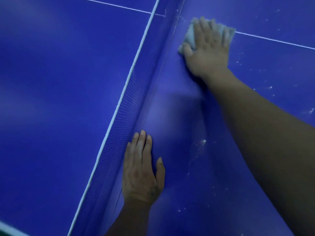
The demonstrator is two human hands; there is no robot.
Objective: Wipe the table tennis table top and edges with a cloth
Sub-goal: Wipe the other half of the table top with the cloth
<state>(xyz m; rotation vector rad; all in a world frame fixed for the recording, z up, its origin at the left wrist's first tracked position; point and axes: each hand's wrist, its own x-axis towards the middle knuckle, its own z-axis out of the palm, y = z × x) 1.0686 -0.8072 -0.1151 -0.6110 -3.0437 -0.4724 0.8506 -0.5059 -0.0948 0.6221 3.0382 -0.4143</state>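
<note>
— What are the fingers of the right hand doing?

— The right fingers (202,26) lie straight and spread, released rather than clenched, and press flat on a crumpled pale grey cloth (189,37). The right hand (207,50) covers most of it. The cloth shows past the fingertips and beside the thumb.

— Where does that cloth lie?

— On the glossy blue table-tennis bench (213,176), on the half right of the blue mesh net (136,92). It sits near the foot of the net, at the end of the thin white centre line (272,40).

— And the other hand?

— The left fingers (142,138) are straight and held together, grasping nothing. The left hand (142,169) rests palm-down on the bench, its outer edge along the bottom of the net and its thumb set apart to the right. It is well apart from the cloth, nearer the person.

— Anything else on the surface?

— Small white specks (203,142) lie scattered between the two forearms and to the right of the right hand. The white top tape (134,65) of the net runs diagonally from lower left to upper middle.
</note>
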